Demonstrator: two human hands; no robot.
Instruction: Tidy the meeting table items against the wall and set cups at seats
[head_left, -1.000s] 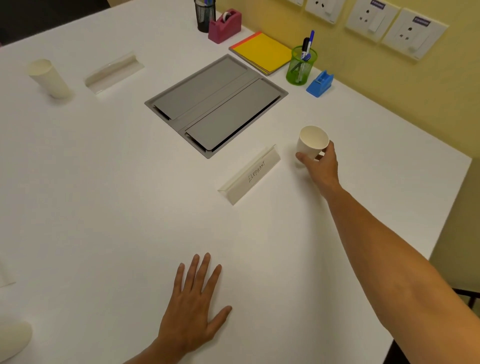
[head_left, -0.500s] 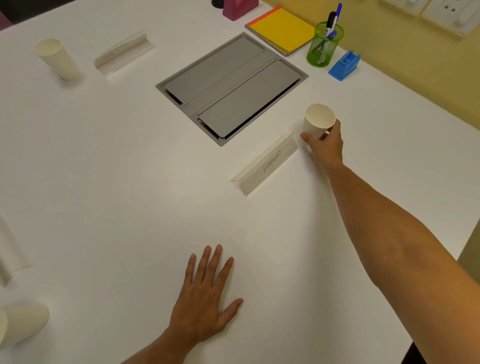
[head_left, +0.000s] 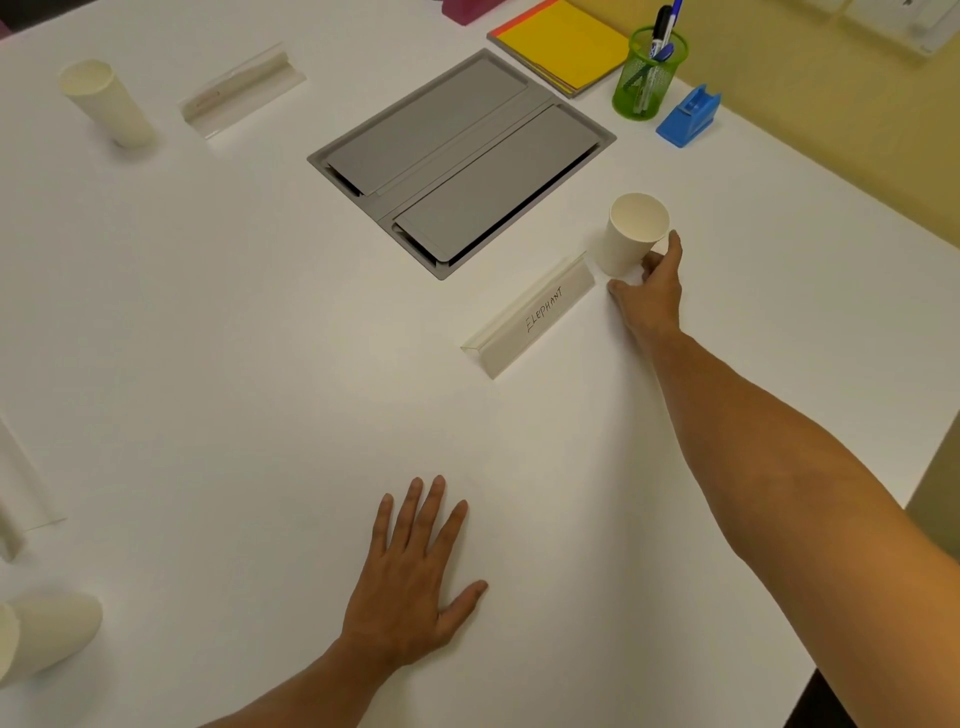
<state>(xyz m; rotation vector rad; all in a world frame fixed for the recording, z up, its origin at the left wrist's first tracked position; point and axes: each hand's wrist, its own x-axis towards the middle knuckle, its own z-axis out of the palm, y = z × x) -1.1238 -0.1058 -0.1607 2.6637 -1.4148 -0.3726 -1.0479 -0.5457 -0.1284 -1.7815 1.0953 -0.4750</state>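
Observation:
A white paper cup (head_left: 628, 239) stands upright on the white table (head_left: 234, 338), just right of a name card reading ELEPHANT (head_left: 535, 314). My right hand (head_left: 652, 288) grips the cup low on its near side, thumb and fingers curled round its base. My left hand (head_left: 415, 577) rests flat on the table near the front edge, fingers spread. A second cup (head_left: 106, 104) stands at the far left beside another name card (head_left: 241, 91). A third cup (head_left: 44, 636) shows at the bottom left edge.
A grey cable hatch (head_left: 462, 156) is set into the table's middle. Against the yellow wall sit a yellow notepad (head_left: 563, 44), a green pen holder (head_left: 649, 73) and a blue tape dispenser (head_left: 688, 117). A pink object (head_left: 467, 8) peeks in at the top. A white card (head_left: 23, 488) leans at the left edge.
The view has tilted down and left, so everything sits higher and further right in frame. My right hand keeps its grip on the cup beside the name card. My left hand stays flat.

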